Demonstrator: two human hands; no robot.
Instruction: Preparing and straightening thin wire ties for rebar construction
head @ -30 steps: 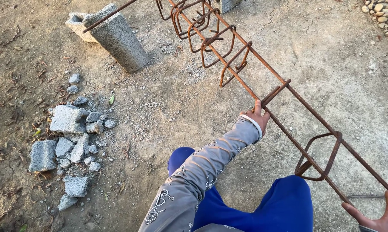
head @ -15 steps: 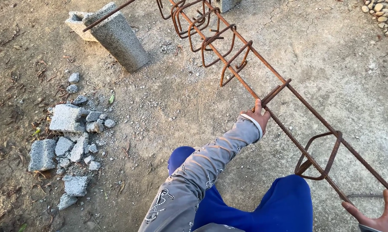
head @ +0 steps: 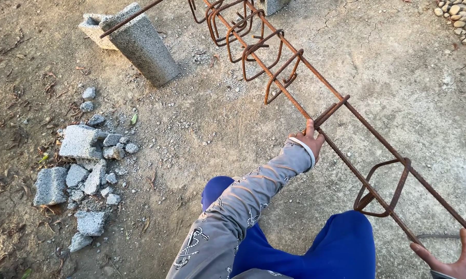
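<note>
While nothing has shifted | left hand [head: 309, 142] grip closed on rebar cage [head: 377, 139] | right hand [head: 452, 261] grip unclear

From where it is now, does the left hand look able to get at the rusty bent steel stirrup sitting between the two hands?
Probably yes. The left hand already grips a long rusty rebar rod, and the stirrup hangs on the same rods further along, with nothing between them.
</note>
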